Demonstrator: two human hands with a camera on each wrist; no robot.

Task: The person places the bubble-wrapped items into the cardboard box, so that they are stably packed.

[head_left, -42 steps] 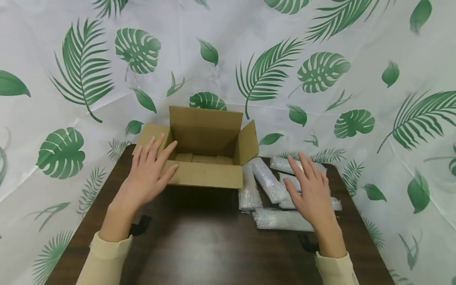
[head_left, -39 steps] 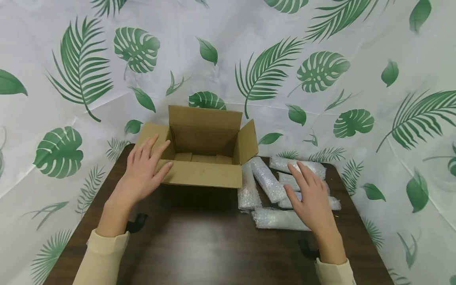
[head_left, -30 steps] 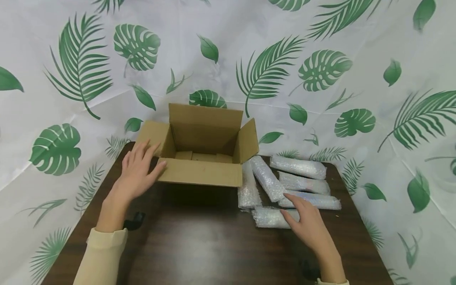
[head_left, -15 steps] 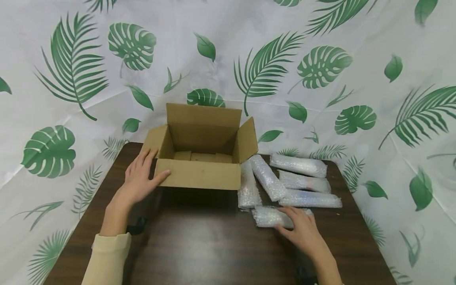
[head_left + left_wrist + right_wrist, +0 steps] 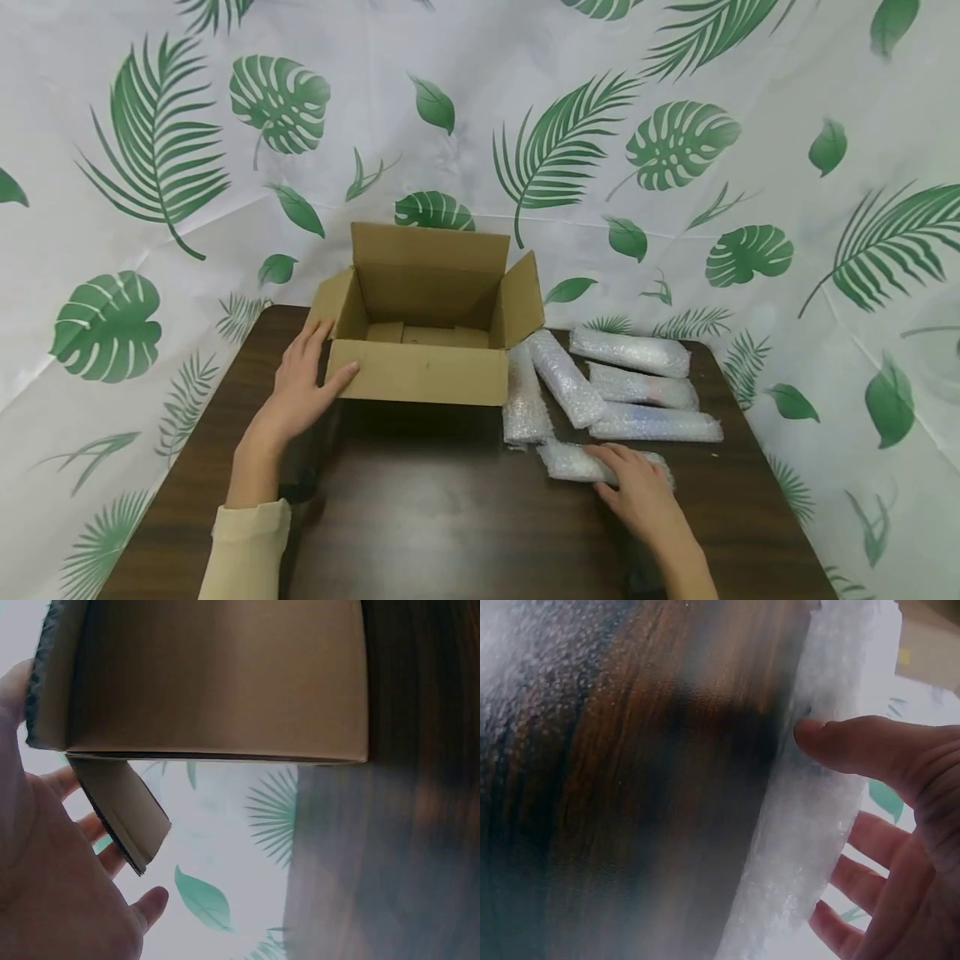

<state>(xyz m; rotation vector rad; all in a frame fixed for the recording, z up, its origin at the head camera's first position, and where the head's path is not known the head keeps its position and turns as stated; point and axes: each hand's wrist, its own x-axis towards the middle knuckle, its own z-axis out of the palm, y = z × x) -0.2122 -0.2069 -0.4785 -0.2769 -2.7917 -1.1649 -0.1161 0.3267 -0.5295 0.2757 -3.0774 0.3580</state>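
Bubble-wrapped roll [image 5: 573,461], clear and pale, lying on dark wood bench [image 5: 435,517] nearest of five more rolls [image 5: 637,383]. Right hand [image 5: 637,492] curled round it, thumb pressing the wrap. Left hand [image 5: 303,383] spread flat against open cardboard box [image 5: 427,379]. Leaf-print sheet [image 5: 675,150] behind.

**Around the work: table, spare rolls and leafy backdrop**

A dark wooden table [image 5: 450,517] fills the lower centre of the frame. Four bubble-wrapped rolls [image 5: 637,392] are seen lying close together at centre right, near the table's far edge. A white backdrop printed with green leaves [image 5: 675,150] is spread across the top and both sides.
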